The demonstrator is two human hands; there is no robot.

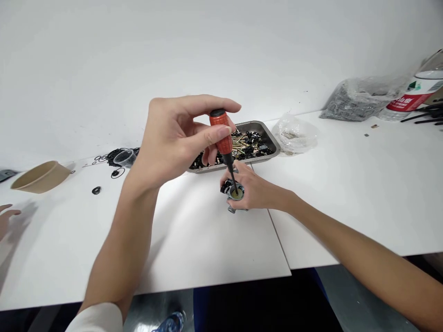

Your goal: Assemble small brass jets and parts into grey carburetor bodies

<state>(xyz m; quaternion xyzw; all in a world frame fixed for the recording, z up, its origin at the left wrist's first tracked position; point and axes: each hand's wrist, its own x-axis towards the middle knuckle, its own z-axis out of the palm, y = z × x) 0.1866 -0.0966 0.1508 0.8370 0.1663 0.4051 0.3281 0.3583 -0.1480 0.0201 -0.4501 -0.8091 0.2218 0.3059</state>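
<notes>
My left hand grips a screwdriver with a red handle and black cap. Its index finger lies across the top of the handle and the thumb presses on the side. The dark shaft slants down, with its tip at the brass-coloured disc inside the round bore of a small grey metal carburetor. Wrapped around that carburetor is my right hand, which holds it at the table surface. Black parts show on the carburetor's left side. Whether the tip sits in a screw is too small to tell.
Behind my hands stands a metal tray of brass-coloured and black parts. A clear plastic bag, a bag of grey parts and a large bottle are rightward. Leftward are black rings, a plastic cup, a brown bowl and another person's hand.
</notes>
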